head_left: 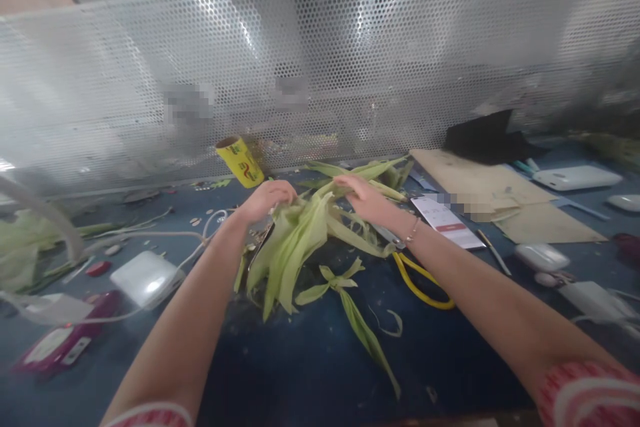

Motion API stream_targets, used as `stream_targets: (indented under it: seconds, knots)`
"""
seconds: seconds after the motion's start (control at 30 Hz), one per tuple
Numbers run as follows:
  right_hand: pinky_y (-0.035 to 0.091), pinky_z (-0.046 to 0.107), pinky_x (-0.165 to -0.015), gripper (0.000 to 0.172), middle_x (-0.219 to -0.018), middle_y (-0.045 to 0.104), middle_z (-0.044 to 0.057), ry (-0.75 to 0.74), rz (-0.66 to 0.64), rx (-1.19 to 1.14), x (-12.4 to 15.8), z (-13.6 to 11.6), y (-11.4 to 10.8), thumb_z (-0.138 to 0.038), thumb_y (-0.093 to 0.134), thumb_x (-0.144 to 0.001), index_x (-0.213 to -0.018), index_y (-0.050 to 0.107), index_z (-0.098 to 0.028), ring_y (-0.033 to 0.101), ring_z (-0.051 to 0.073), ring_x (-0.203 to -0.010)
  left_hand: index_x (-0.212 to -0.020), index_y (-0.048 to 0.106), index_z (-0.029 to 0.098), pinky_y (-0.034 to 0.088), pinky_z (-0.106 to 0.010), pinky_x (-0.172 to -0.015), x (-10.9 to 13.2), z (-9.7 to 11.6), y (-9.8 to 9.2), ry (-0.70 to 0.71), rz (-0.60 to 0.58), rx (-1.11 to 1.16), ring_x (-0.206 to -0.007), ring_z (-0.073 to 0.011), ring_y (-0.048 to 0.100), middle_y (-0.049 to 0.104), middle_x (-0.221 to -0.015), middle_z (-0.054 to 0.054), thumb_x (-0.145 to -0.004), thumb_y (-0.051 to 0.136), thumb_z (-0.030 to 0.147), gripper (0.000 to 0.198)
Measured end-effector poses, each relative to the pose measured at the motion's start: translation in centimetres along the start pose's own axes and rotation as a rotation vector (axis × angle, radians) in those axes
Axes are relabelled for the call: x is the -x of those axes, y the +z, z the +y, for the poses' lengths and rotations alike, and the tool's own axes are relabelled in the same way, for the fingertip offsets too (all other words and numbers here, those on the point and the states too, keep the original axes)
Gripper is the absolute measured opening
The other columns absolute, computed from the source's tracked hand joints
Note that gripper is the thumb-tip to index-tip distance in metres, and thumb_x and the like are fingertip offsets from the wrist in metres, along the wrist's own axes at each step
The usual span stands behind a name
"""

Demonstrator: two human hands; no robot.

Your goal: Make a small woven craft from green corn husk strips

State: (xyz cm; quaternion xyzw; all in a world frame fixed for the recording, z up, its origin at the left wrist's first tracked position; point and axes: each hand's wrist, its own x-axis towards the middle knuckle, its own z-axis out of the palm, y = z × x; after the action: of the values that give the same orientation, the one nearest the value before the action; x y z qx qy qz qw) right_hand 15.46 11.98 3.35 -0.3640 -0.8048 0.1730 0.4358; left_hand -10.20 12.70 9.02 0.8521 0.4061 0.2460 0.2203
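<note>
A bunch of pale green corn husks hangs over the table in the middle of the head view, its broad leaves drooping toward me. My left hand is closed at the bunch's upper left edge, fingertips pressed on the husk. On the other side, my right hand pinches the upper right part of the same husks; its fingertips are partly hidden. Just below lies a separate knotted husk strip with a long tail. A yellow looped handle, seemingly of scissors, rests under my right forearm. More loose husks lie behind my hands.
A perforated metal panel borders the back. Before it leans a yellow tube. At right are a phone, brown paper, a pen and white cases. A white adapter, cables and a purple device lie left.
</note>
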Motion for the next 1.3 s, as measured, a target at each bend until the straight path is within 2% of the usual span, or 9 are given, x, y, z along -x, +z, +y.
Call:
stream_targets:
  seconds: [0.1, 0.2, 0.27, 0.37, 0.53, 0.77, 0.97, 1.13, 1.3]
  knots:
    - [0.04, 0.043, -0.105, 0.051, -0.128, 0.053, 0.011, -0.139, 0.003, 0.045, 0.2, -1.0, 0.1, -0.003, 0.037, -0.079, -0.127, 0.048, -0.018, 0.049, 0.02, -0.122, -0.087, 0.061, 0.018, 0.045, -0.032, -0.069, -0.3, 3.0, 1.4, -0.123, 0.119, -0.302, -0.07, -0.0185, 0.057, 0.064, -0.077, -0.004, -0.076, 0.054, 0.049, 0.035]
    - [0.042, 0.043, -0.104, 0.05, -0.13, 0.051, 0.011, -0.242, 0.027, 0.048, 0.5, -2.6, -0.2, -0.004, 0.036, -0.081, -0.128, 0.045, -0.021, 0.046, 0.02, -0.124, -0.107, 0.058, 0.018, 0.044, -0.032, -0.076, -0.4, 4.8, 2.5, -0.081, 0.146, -0.397, -0.084, -0.0202, 0.06, 0.066, -0.099, -0.007, -0.081, 0.051, 0.047, 0.04]
    - [0.044, 0.043, -0.101, 0.047, -0.128, 0.051, 0.011, -0.27, 0.051, 0.017, 0.6, -3.5, -0.3, -0.004, 0.037, -0.082, -0.125, 0.046, -0.021, 0.047, 0.02, -0.122, -0.109, 0.058, 0.017, 0.044, -0.031, -0.077, -0.4, 5.3, 2.7, -0.036, 0.115, -0.375, -0.087, -0.0201, 0.06, 0.065, -0.104, -0.008, -0.084, 0.048, 0.045, 0.039]
    - [0.05, 0.039, -0.091, 0.032, -0.116, 0.052, 0.011, -0.218, 0.173, -0.068, 0.5, -4.0, -0.1, -0.009, 0.042, -0.082, -0.112, 0.048, -0.02, 0.053, 0.02, -0.111, -0.104, 0.061, 0.018, 0.044, -0.03, -0.076, -0.3, 5.4, 2.7, 0.022, 0.054, -0.275, -0.083, -0.0182, 0.06, 0.067, -0.095, -0.005, -0.089, 0.039, 0.04, 0.035]
    - [0.051, 0.036, -0.076, 0.016, -0.09, 0.054, 0.005, 0.035, 0.335, -0.138, -0.1, -3.5, 0.3, -0.02, 0.056, -0.075, -0.086, 0.045, -0.021, 0.057, 0.019, -0.085, -0.101, 0.06, 0.018, 0.044, -0.03, -0.077, -0.6, 5.2, 3.6, 0.031, 0.055, -0.19, -0.085, -0.0179, 0.059, 0.066, -0.095, -0.004, -0.092, 0.031, 0.039, 0.036]
    - [0.043, 0.031, -0.068, 0.021, -0.069, 0.059, 0.002, 0.258, 0.25, -0.033, -0.3, -4.4, -0.5, -0.034, 0.059, -0.075, -0.063, 0.052, -0.018, 0.055, 0.017, -0.069, -0.092, 0.056, 0.016, 0.045, -0.035, -0.078, -0.8, 5.2, 4.9, -0.019, 0.094, -0.341, -0.084, -0.0217, 0.06, 0.064, -0.09, -0.009, -0.092, 0.026, 0.031, 0.034]
    - [0.036, 0.027, -0.056, 0.028, -0.056, 0.058, 0.0, 0.45, 0.168, -0.15, -0.4, -5.5, -1.0, -0.037, 0.054, -0.078, -0.062, 0.059, -0.016, 0.05, 0.013, -0.053, -0.092, 0.056, 0.017, 0.044, -0.036, -0.083, -0.8, 5.7, 5.3, -0.025, 0.163, -0.357, -0.092, -0.0227, 0.06, 0.065, -0.096, -0.011, -0.092, 0.024, 0.031, 0.035]
    - [0.037, 0.026, -0.057, 0.026, -0.055, 0.056, -0.001, 0.469, 0.205, -0.35, -0.3, -5.5, -0.9, -0.036, 0.058, -0.074, -0.057, 0.055, -0.016, 0.049, 0.011, -0.054, -0.073, 0.051, 0.019, 0.042, -0.029, -0.068, -0.7, 5.6, 5.1, -0.041, 0.248, -0.222, -0.07, -0.0164, 0.055, 0.06, -0.074, -0.004, -0.091, 0.025, 0.033, 0.035]
    - [0.037, 0.025, -0.058, 0.025, -0.055, 0.05, -0.003, 0.444, 0.229, -0.444, -0.3, -5.2, -0.4, -0.036, 0.059, -0.071, -0.057, 0.05, -0.017, 0.046, 0.01, -0.055, -0.068, 0.055, 0.018, 0.037, -0.026, -0.06, -0.7, 5.6, 4.9, -0.102, 0.275, -0.307, -0.06, -0.0137, 0.049, 0.056, -0.063, -0.001, -0.083, 0.035, 0.025, 0.026]
